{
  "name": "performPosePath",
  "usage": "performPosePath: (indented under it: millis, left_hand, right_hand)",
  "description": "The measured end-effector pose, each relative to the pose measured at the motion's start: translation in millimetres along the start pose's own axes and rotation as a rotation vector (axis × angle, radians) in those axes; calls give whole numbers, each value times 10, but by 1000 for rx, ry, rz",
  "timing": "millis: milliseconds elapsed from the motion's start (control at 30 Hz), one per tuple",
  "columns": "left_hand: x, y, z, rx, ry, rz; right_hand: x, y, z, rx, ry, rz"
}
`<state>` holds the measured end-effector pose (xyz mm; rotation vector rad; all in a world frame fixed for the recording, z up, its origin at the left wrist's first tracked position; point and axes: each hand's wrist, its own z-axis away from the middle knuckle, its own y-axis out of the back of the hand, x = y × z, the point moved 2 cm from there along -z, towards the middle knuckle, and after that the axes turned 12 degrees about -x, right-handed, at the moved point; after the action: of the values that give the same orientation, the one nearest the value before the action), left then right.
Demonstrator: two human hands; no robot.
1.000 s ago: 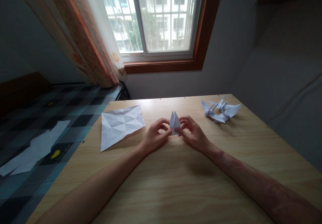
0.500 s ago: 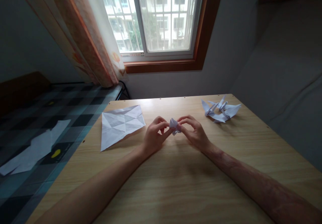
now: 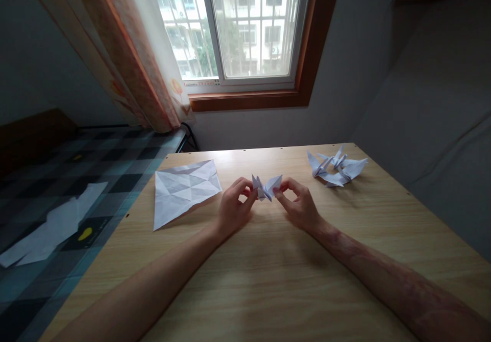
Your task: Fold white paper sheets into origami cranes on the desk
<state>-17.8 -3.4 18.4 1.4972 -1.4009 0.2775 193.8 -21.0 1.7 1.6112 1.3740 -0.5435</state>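
A small white origami paper crane (image 3: 267, 187) is held just above the middle of the table, its two wings spread to the sides. My left hand (image 3: 237, 204) pinches its left wing between thumb and fingers. On the other side, my right hand (image 3: 298, 202) is closed on the right wing the same way. To the left of my hands lies a creased sheet of white paper (image 3: 186, 191), unfolded with its crease lines showing. Several finished paper cranes (image 3: 337, 168) sit clustered near the table's far right corner.
The wooden table (image 3: 245, 291) has its far edge below a barred window (image 3: 253, 29). Left of it stands a bed with a checked cover (image 3: 126, 163), holding white paper pieces (image 3: 57, 232). An orange patterned curtain (image 3: 126, 50) hangs beside the window.
My hands have drawn slightly apart. The paper between them, compact and mostly covered by fingers before, now shows two spread wings.
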Motion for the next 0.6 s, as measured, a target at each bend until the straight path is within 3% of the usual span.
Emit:
performPosePath:
  millis: [200, 400, 600]
  left_hand:
    - [-6, -28, -8, -38, -83, 34]
    - [-22, -79, 29, -41, 21, 92]
    - [17, -26, -14, -77, -43, 189]
  right_hand:
    - [-93, -46, -6, -156, 79, -20]
    - [-108, -41, 10, -201, 117, -32]
    - [-66, -17, 2, -215, 125, -61]
